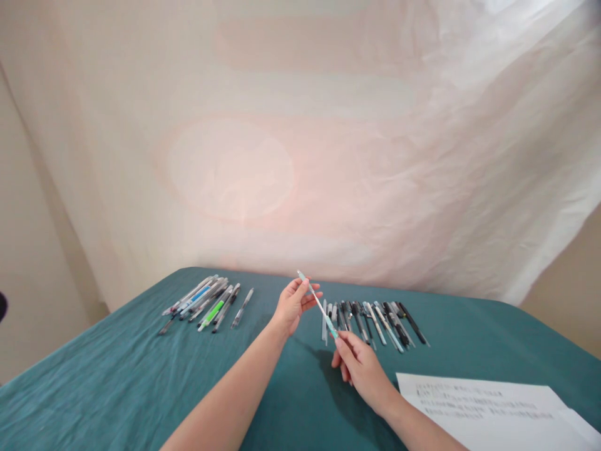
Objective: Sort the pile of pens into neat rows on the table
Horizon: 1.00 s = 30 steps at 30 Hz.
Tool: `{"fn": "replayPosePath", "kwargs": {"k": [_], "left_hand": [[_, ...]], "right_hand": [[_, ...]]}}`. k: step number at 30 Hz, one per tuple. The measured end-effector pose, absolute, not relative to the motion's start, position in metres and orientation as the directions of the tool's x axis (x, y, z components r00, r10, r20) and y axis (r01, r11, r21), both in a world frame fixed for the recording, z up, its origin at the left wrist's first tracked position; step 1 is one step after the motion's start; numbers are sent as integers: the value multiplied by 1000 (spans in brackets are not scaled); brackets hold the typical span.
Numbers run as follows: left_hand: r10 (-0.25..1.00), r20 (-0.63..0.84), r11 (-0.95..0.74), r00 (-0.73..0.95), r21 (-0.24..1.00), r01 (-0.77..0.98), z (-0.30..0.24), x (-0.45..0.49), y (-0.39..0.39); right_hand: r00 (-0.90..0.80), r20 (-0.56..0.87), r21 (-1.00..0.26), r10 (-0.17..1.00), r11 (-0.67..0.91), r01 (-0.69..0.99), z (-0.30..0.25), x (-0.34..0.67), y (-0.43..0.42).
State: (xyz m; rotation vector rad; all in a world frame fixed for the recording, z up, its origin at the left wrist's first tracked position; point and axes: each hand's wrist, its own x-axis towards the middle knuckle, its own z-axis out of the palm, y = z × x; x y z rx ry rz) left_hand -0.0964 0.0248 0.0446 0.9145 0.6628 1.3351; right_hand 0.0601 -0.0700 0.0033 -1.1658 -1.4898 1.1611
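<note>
Teal-tipped pen (318, 305) pinched between left hand (292, 305), right hand (359, 366); sheet (483, 407) print unreadable.

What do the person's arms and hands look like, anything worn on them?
The left hand and right hand are ungloved, with no ring, watch or bracelet showing. Both arms are bare down to the frame edge; no sleeves are in view.

Pen (317, 303) between left grip (292, 305), right grip (359, 366)

teal-covered table (117, 376), white draped sheet (328, 125)
</note>
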Motion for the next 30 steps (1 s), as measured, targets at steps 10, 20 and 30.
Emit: {"fn": "replayPosePath", "kwargs": {"k": [10,20,30], "left_hand": [[994,48,11,96,845,-535,44,-103,31],[991,-57,108,121,871,-479,17,-104,40],[991,128,-128,44,992,-20,-4,-98,43]], "right_hand": [[-178,102,-978,979,131,161,4,61,-70],[-165,104,-980,981,130,152,3,60,-71],[-156,110,-982,982,132,133,4,60,-71]]}}
